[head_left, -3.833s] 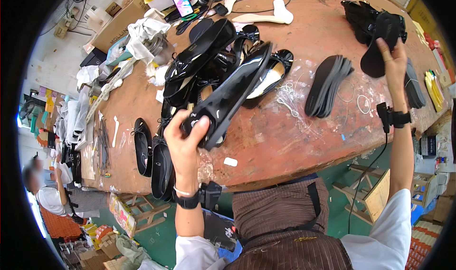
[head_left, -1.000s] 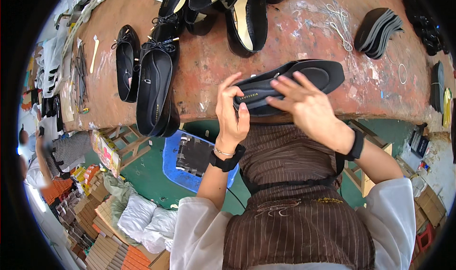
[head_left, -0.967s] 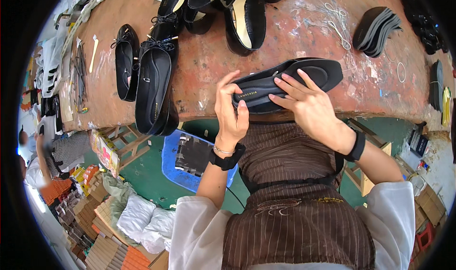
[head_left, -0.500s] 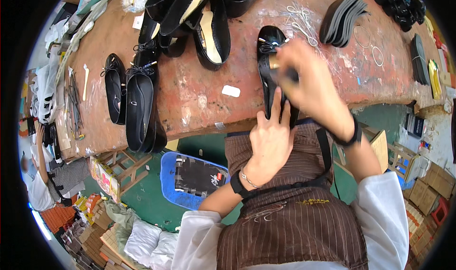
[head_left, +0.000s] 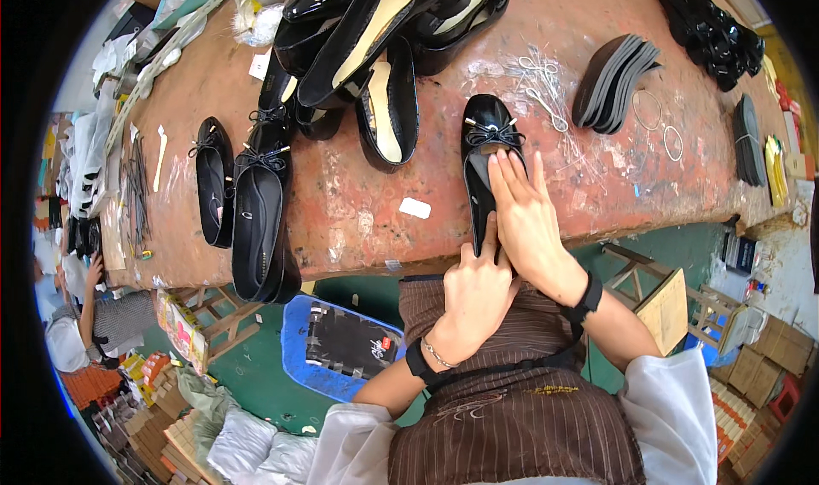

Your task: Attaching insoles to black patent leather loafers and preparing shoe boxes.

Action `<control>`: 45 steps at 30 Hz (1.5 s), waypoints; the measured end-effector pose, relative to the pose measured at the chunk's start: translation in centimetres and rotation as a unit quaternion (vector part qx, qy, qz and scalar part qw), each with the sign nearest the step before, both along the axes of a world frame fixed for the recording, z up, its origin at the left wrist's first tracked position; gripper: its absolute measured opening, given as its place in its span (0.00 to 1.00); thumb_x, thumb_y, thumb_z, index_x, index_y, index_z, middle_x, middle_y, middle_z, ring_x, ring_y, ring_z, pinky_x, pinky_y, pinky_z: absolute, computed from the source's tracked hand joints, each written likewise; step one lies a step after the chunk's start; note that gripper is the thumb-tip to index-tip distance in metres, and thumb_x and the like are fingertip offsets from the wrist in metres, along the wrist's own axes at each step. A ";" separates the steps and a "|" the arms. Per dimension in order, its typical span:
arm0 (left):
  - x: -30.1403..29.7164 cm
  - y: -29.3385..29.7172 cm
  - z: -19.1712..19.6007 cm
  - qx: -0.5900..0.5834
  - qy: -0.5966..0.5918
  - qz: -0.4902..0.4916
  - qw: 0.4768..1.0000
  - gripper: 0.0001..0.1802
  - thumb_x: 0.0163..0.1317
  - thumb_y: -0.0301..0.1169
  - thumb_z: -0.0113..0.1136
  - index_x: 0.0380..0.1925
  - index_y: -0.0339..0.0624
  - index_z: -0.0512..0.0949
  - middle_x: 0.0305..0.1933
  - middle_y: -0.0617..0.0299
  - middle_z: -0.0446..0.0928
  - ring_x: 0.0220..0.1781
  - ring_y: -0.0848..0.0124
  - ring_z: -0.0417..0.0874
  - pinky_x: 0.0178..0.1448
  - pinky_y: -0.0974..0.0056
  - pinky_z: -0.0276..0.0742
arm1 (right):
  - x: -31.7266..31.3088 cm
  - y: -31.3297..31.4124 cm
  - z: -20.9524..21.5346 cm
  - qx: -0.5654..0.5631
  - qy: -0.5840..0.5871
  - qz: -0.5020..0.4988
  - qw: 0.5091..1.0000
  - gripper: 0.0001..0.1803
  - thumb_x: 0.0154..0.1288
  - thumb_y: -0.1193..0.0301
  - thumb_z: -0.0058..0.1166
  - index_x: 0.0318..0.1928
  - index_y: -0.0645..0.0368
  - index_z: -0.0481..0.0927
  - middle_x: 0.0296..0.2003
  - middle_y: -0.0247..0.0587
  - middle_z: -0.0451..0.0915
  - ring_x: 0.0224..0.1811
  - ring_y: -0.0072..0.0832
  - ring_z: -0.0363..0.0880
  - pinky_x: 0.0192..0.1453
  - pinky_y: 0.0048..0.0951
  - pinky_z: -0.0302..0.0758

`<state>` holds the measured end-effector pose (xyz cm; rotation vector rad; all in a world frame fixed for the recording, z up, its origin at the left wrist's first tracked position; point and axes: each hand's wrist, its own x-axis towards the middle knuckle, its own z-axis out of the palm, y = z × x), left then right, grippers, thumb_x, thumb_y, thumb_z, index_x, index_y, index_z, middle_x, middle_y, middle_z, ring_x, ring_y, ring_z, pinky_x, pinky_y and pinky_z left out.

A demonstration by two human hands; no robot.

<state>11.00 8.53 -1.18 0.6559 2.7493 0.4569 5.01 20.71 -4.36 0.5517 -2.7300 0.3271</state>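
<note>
A glossy black flat shoe with a bow lies on the table in front of me, its toe pointing away. My right hand lies over its opening with fingers stretched out flat, pressing down inside just behind the bow. A tan patch of the inside shows at the fingertips. At the heel end, my left hand grips the shoe, its index finger reaching along the inner side. The heel and part of the left fingers are hidden beneath my hands.
Black shoes with pale insoles are piled at the far middle. Bow-trimmed black shoes stand at left. Grey strips, loose white cords and a white tag lie around. A blue bin sits below the table edge.
My right hand was blurred and raised over the shoe; now it lies flat inside the opening. The dark object by its fingers no longer shows. The view has shifted slightly.
</note>
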 end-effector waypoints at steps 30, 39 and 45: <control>-0.1 0.1 0.9 0.105 0.061 0.061 0.991 0.18 0.51 0.39 0.71 0.38 0.39 0.86 0.40 0.53 0.82 0.40 0.49 0.83 0.37 0.51 0.82 | -5.4 -2.1 3.3 0.142 -0.364 0.007 0.920 0.23 0.63 0.73 0.47 0.58 0.71 0.73 0.51 0.57 0.74 0.60 0.47 0.71 0.76 0.69 0.43; -0.3 0.4 1.3 0.087 0.057 0.026 0.994 0.25 0.52 0.37 0.69 0.50 0.38 0.83 0.58 0.49 0.80 0.42 0.49 0.83 0.43 0.53 0.82 | -5.3 -1.5 0.5 0.130 -0.231 -0.019 0.964 0.17 0.66 0.69 0.46 0.45 0.69 0.82 0.38 0.48 0.84 0.50 0.41 0.82 0.80 0.59 0.42; -0.2 -0.9 2.4 0.149 0.036 0.028 0.988 0.18 0.53 0.35 0.70 0.41 0.34 0.86 0.58 0.49 0.80 0.46 0.50 0.83 0.49 0.56 0.81 | -4.1 3.5 1.4 -0.094 -0.166 0.113 0.975 0.14 0.62 0.73 0.51 0.45 0.64 0.85 0.41 0.48 0.86 0.51 0.38 0.83 0.76 0.58 0.53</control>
